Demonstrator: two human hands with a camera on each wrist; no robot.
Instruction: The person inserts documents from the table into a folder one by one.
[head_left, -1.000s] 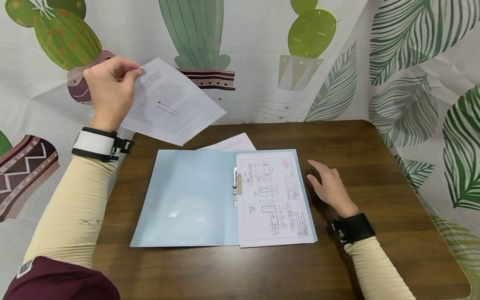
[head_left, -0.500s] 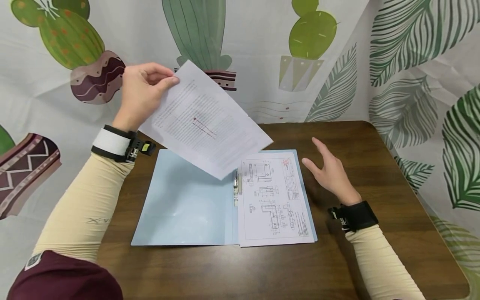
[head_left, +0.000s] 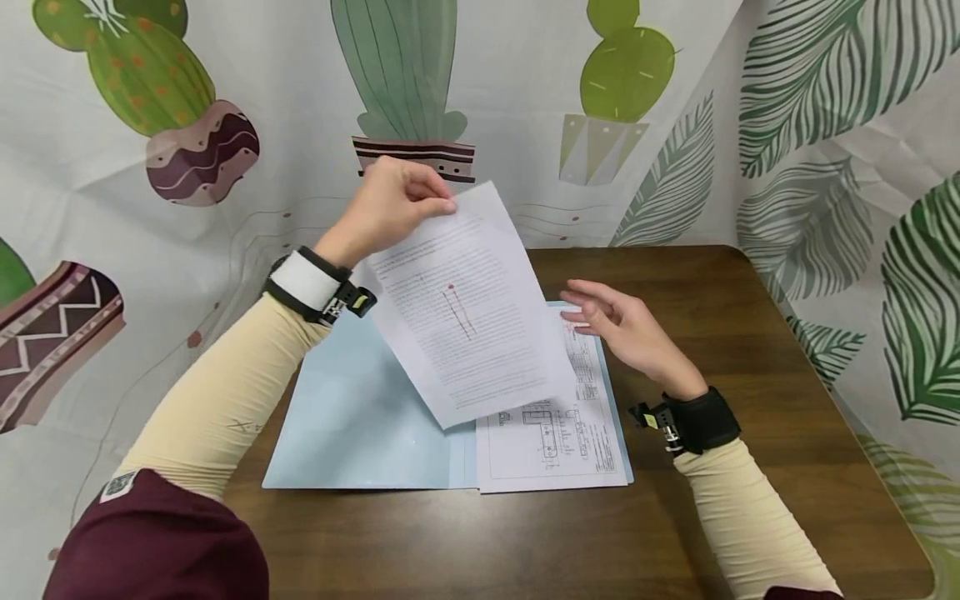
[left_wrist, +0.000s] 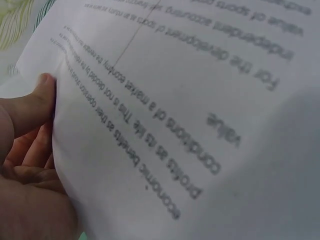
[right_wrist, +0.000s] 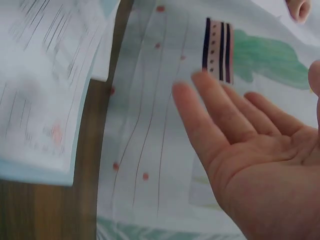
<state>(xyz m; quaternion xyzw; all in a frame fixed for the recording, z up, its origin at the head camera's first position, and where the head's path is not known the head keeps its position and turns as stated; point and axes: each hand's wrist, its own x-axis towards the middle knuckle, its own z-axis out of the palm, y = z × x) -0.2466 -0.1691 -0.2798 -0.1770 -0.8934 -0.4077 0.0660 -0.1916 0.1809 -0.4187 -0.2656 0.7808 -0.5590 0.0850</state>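
Note:
My left hand (head_left: 397, 204) pinches a printed sheet of paper (head_left: 480, 333) by its upper edge between thumb and fingers. Red marks show in the middle of its text, and its lower part overlaps the open blue folder (head_left: 352, 425). In the left wrist view the thumb lies on the edge of the sheet (left_wrist: 150, 125). Above the folder's upper right corner hovers my right hand (head_left: 630, 333), fingers extended and holding nothing. A stack topped by a technical drawing (head_left: 555, 458) lies on the folder's right side, partly hidden by the sheet. The folder's metal clip is covered too.
The folder lies on a dark wooden table (head_left: 750, 350). Behind the table hangs a white cloth (head_left: 517, 83) printed with cacti and leaves. Another white paper edge (right_wrist: 103, 55) sticks out behind the folder in the right wrist view.
My left hand has carried the sheet rightward and down from the upper left, turning it more upright over the folder. My right hand has moved left towards the sheet.

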